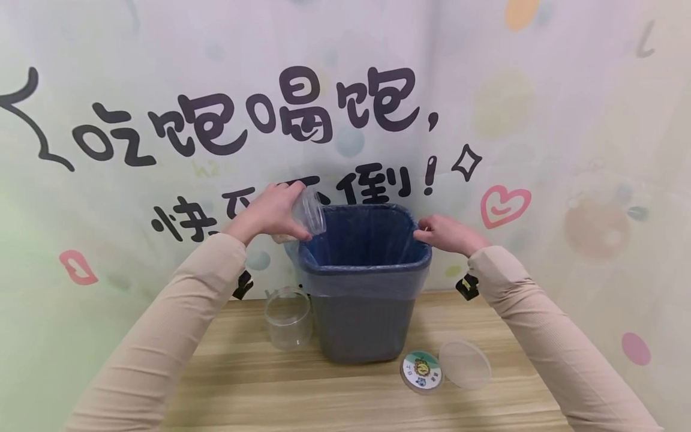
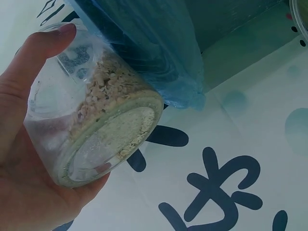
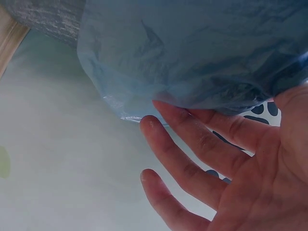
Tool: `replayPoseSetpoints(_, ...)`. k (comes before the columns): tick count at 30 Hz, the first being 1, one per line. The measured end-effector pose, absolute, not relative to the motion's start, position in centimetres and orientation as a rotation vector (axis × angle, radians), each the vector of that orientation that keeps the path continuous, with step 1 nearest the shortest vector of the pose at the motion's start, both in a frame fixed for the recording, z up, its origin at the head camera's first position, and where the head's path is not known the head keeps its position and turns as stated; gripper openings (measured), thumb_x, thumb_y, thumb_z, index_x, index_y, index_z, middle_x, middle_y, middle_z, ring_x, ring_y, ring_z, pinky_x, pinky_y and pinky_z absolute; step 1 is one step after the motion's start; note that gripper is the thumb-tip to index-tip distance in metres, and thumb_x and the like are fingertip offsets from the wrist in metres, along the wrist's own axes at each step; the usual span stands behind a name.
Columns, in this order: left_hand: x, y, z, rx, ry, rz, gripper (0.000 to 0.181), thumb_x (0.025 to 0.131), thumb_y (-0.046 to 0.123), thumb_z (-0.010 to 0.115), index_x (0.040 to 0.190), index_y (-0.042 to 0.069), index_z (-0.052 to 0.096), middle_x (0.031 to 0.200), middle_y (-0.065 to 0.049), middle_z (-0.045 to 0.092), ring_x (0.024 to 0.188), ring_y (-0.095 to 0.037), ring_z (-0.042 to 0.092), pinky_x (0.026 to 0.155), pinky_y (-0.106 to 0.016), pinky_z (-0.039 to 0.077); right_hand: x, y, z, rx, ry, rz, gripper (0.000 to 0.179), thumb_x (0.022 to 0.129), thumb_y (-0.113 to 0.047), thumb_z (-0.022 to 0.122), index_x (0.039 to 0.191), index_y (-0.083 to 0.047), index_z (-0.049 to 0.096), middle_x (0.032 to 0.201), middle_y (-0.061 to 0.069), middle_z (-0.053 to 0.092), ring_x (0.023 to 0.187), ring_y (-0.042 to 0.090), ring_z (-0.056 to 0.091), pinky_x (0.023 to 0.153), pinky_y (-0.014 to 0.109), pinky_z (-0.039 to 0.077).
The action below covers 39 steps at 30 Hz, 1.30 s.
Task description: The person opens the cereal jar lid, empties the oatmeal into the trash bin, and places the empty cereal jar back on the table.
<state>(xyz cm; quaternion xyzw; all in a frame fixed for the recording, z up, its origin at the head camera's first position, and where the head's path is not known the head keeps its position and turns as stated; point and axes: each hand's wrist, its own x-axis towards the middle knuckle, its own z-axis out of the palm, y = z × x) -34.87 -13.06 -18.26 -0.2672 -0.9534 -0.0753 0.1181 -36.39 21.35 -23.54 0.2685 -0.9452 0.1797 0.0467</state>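
Observation:
In the head view my left hand (image 1: 275, 210) grips a clear jar (image 1: 309, 211), tilted with its mouth over the left rim of a grey trash bin (image 1: 364, 327). Pale, crumbly bits (image 2: 108, 84) lie along the lower side of the jar and against its base in the left wrist view. A blue bag (image 1: 367, 234) lines the bin and folds down outside its rim. My right hand (image 1: 445, 233) holds the bin's right rim, thumb on one side and index finger on the other. Its other fingers (image 3: 180, 166) spread loosely beside the hanging bag edge.
An open clear container (image 1: 290, 327) stands left of the bin on the wooden table (image 1: 243, 384). In front of the bin, to the right, lie a round lid with a printed label (image 1: 421, 371) and a translucent lid (image 1: 465, 364). A printed backdrop (image 1: 540, 120) rises behind.

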Motion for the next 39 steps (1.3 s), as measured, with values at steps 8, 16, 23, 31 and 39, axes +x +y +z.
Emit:
replayPoseSetpoints(8, -34.9, -12.4, -17.7, -0.789, -2.83, -0.122, 0.082, 0.065, 0.035, 0.086, 0.127, -0.001, 0.044, 0.113, -0.023, 0.056, 0.103, -0.044, 0.048, 0.088, -0.052, 0.042, -36.4, 21.4, -23.5, 0.815, -2.879, 0.53, 0.022, 0.091, -0.014, 0.05, 0.073, -0.005, 0.058, 0.066, 0.001, 0.049, 0.063, 0.019, 0.048, 0.059, 0.031, 0.036)
replayPoseSetpoints(16, -34.9, -11.6, -17.1, -0.851, -2.831, -0.006, 0.08, 0.066, 0.033, 0.085, 0.128, -0.002, 0.046, 0.115, -0.022, 0.058, 0.107, -0.041, 0.049, 0.094, -0.049, 0.04, -36.5, 21.4, -23.5, 0.808, -2.89, 0.54, 0.021, 0.091, -0.014, 0.05, 0.075, -0.005, 0.06, 0.067, 0.001, 0.05, 0.064, 0.019, 0.048, 0.06, 0.031, 0.037)
replayPoseSetpoints(23, -34.7, -10.6, -17.0, -0.805, -2.831, 0.124, 0.084, 0.063, 0.033, 0.082, 0.133, 0.002, 0.047, 0.12, -0.021, 0.055, 0.106, -0.04, 0.046, 0.09, -0.051, 0.042, -36.6, 21.4, -23.5, 0.808, -2.893, 0.543, 0.021, 0.091, -0.013, 0.05, 0.077, -0.003, 0.061, 0.068, 0.002, 0.052, 0.065, 0.02, 0.049, 0.06, 0.031, 0.038)
replayPoseSetpoints(31, -34.5, -10.4, -17.1, -0.785, -2.836, 0.136, 0.081, 0.063, 0.032, 0.083, 0.13, 0.002, 0.047, 0.118, -0.021, 0.055, 0.104, -0.039, 0.047, 0.089, -0.051, 0.042, -36.4, 21.3, -23.6, 0.803, -2.897, 0.522, 0.021, 0.092, -0.014, 0.051, 0.075, -0.004, 0.06, 0.067, 0.001, 0.05, 0.064, 0.019, 0.048, 0.06, 0.031, 0.037)
replayPoseSetpoints(39, -34.5, -10.3, -17.0, -0.79, -2.824, 0.143, 0.08, 0.063, 0.032, 0.083, 0.128, 0.003, 0.049, 0.114, -0.019, 0.056, 0.101, -0.038, 0.048, 0.086, -0.05, 0.043, -36.2, 21.2, -23.5, 0.789, -2.912, 0.536, 0.022, 0.093, -0.014, 0.05, 0.077, -0.003, 0.06, 0.068, 0.002, 0.05, 0.065, 0.02, 0.049, 0.061, 0.031, 0.037)
